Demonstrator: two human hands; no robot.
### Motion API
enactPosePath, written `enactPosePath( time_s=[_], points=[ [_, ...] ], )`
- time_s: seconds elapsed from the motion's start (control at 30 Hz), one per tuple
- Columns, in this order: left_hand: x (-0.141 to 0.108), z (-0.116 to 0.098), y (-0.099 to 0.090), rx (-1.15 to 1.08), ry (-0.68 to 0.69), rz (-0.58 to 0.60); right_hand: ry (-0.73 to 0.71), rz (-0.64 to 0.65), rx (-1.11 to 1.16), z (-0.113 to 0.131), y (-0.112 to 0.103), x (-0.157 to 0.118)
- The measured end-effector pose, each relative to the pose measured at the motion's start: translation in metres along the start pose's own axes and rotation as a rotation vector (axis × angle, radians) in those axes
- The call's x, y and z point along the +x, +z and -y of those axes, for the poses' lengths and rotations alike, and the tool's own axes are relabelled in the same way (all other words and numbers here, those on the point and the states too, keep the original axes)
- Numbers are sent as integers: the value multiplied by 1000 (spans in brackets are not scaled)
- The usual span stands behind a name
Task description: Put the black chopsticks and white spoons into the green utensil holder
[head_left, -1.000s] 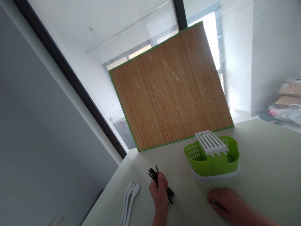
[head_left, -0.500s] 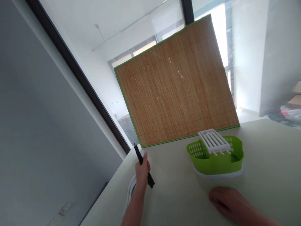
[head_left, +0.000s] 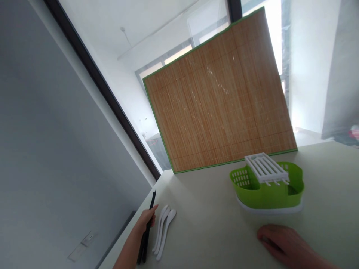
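Observation:
My left hand (head_left: 148, 216) is closed around a bundle of black chopsticks (head_left: 145, 244) at the table's left side, with the index finger stretched out. The sticks slant, and their near ends spread slightly apart below the hand. Just to the right of them lie three white spoons (head_left: 165, 231) side by side. My right hand (head_left: 280, 241) rests on the tabletop, curled into a loose fist with nothing visible in it. In front of that hand stands a green basket (head_left: 269, 198) with a white base and a white slotted rack (head_left: 266, 169) across its top.
A bamboo mat (head_left: 221, 97) with green edging stands upright along the back of the white table (head_left: 207, 220), against a glass pane. A dark frame bar (head_left: 112, 101) and a grey wall (head_left: 56, 149) run along the left.
My left hand has moved left and nearer with the chopsticks, uncovering the spoons. The sticks now slant the other way. The view has shifted slightly; my right hand stays by the basket.

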State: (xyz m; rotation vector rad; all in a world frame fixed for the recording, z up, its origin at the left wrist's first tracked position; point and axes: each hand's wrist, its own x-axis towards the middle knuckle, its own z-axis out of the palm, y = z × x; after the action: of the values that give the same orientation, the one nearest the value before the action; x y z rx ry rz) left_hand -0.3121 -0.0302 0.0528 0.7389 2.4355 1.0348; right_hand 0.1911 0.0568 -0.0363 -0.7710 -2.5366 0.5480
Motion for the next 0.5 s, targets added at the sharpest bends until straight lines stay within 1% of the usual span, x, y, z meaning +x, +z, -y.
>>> enactPosePath(
  time_s=[0.1, 0.23, 0.37, 0.5],
  points=[
    [9, 15, 3, 125, 0, -54, 6, 2, -9, 1, -1, 0],
    [20, 27, 0, 322, 50, -165, 19, 20, -16, 4, -4, 0],
    [25, 34, 2, 479, 93, -224, 24, 29, -20, 5, -6, 0],
    [21, 35, 11, 559, 108, -238, 7, 23, -19, 5, -6, 0]
  ],
)
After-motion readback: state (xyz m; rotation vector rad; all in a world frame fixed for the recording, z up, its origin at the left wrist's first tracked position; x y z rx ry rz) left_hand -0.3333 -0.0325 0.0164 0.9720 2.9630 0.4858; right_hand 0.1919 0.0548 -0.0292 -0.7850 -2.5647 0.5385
